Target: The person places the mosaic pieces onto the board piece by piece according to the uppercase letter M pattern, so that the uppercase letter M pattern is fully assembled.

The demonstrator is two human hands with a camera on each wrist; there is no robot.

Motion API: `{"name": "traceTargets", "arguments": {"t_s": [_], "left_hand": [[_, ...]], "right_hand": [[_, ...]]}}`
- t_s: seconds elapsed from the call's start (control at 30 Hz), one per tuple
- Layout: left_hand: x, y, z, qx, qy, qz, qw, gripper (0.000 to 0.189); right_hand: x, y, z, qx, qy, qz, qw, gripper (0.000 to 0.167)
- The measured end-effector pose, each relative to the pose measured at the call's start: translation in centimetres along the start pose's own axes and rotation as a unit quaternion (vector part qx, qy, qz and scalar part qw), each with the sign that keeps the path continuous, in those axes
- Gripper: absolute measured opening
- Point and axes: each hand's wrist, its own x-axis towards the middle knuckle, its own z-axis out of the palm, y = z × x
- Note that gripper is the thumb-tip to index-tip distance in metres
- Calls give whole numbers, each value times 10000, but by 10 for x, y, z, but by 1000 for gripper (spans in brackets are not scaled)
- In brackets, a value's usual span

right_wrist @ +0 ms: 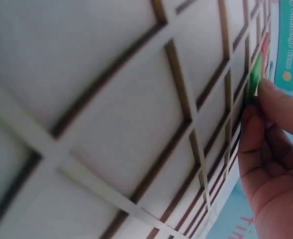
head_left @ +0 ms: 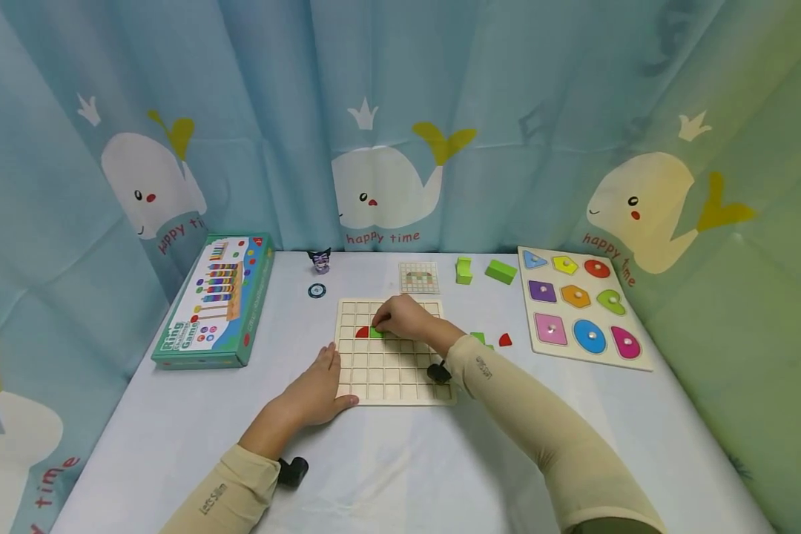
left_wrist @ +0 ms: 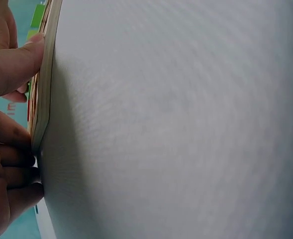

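Note:
A pale wooden grid board (head_left: 389, 377) lies on the table. My right hand (head_left: 410, 319) reaches over it and pinches a small green piece (head_left: 377, 333) between thumb and index finger, down at the grid's cells. Just left of that piece sits a red quarter-round piece (head_left: 362, 333) on the board. At the board's near left corner rests my left hand (head_left: 316, 389), its thumb along the front edge and the fingers stretched by the left side. The left wrist view shows the thumb (left_wrist: 24, 62) against the board's edge.
Loose green pieces (head_left: 478, 338) and a red piece (head_left: 505, 340) lie right of the board. Behind it are a pattern card (head_left: 419, 278) and green blocks (head_left: 501, 271). A boxed ring game (head_left: 216, 297) stands left, a shape puzzle (head_left: 577, 348) right. Small figure (head_left: 320, 260) and round token (head_left: 317, 291) lie back left.

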Motion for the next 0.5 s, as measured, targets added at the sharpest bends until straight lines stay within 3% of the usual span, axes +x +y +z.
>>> {"name": "traceTargets", "arguments": {"t_s": [0.5], "left_hand": [[0, 0, 1, 116, 60, 79, 9999, 92]], "right_hand": [[-29, 17, -34, 326, 222, 369, 9985, 15]]}}
